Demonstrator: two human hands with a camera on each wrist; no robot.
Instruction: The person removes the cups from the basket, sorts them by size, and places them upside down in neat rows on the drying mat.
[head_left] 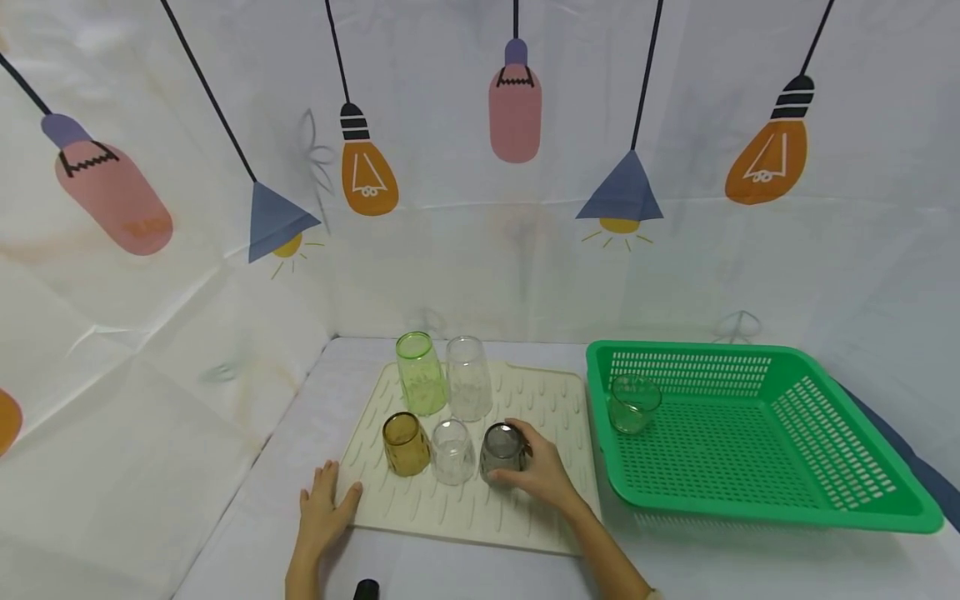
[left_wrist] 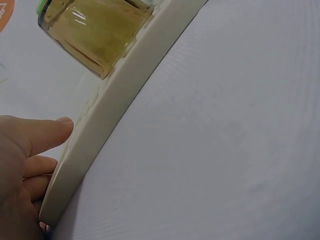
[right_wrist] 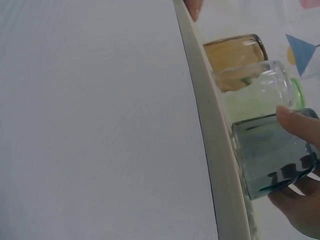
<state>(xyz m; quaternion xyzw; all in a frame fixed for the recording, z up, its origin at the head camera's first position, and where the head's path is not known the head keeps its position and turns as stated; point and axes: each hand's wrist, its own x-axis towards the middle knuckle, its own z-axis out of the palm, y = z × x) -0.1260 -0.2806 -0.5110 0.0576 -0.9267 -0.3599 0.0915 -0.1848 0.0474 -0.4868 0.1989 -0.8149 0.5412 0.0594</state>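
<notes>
My right hand [head_left: 543, 471] grips a smoky grey glass [head_left: 501, 451], thumb on the near side and fingers round the far side. The glass stands upright on a cream draining mat [head_left: 536, 521]. In the right wrist view the thumb lies along the wall of the grey glass [right_wrist: 270, 150]. Left of it stand a small clear glass [head_left: 453, 457] and an amber glass [head_left: 407, 447]. Behind them are a tall green glass [head_left: 421, 379] and a tall clear glass [head_left: 468, 383]. My left hand [head_left: 322, 517] rests with spread fingers at the mat's left front corner.
To the right stands a green plastic basket [head_left: 750, 517] with slotted walls, holding a pale green glass [head_left: 632, 408] at its left end. A black object [head_left: 367, 590] shows at the table's front. A white sheet printed with lamps [head_left: 450, 275] hangs behind.
</notes>
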